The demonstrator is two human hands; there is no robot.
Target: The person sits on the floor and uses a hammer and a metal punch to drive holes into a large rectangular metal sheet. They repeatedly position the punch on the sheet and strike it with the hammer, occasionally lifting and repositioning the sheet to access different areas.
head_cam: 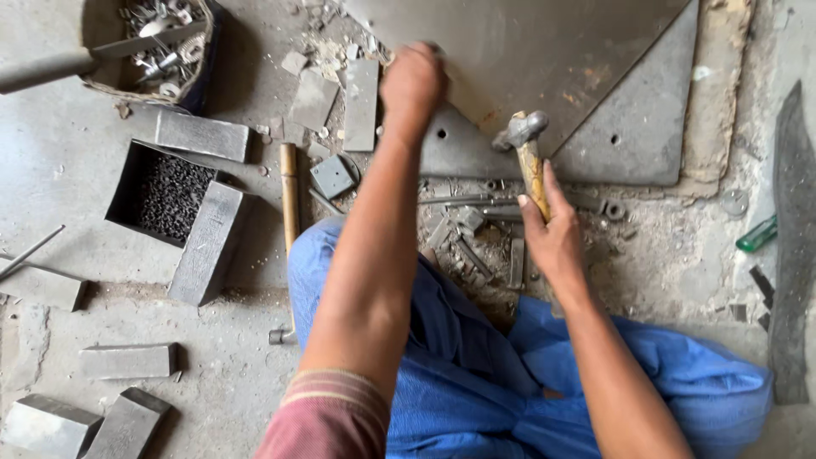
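- Concrete floor [59,170], grey, dusty and rough, carries everything; the person sits on it in blue trousers [476,382].
- At the far left lie several steel blocks [208,242], rectangular, dull grey, with flat faces; some lie flat and some are tilted.
- Between these blocks stands an open black box [161,195], square, filled with small dark grainy pieces.
- Above it, at the top left, is a round basket [166,47] with shiny metal parts of mixed shapes; a dark flat bar lies across it.
- A long wooden handle [290,195], light brown and smooth, lies on the floor just left of the knee.
- The left hand [414,85] is stretched forward, clenched, with its knuckles upward, and presses at the edge of the metal plate [527,59]. I cannot tell if something is inside the fist.
- The metal plate is big, flat and grey, with some rust stains, straight cut edges and two small round holes near its lower part.
- The right hand [552,238] is closed around the hammer [527,157], gripping the handle in its lower half.
- The hammer has a worn yellowish wooden handle and a grey steel head of rounded shape; the head is above the lower edge of the plate.
- Under the hammer, small bolts and metal strips [476,229] lie in dust.
- At the far right are a green glass bottle [756,234] and a long dark metal strip [795,255].
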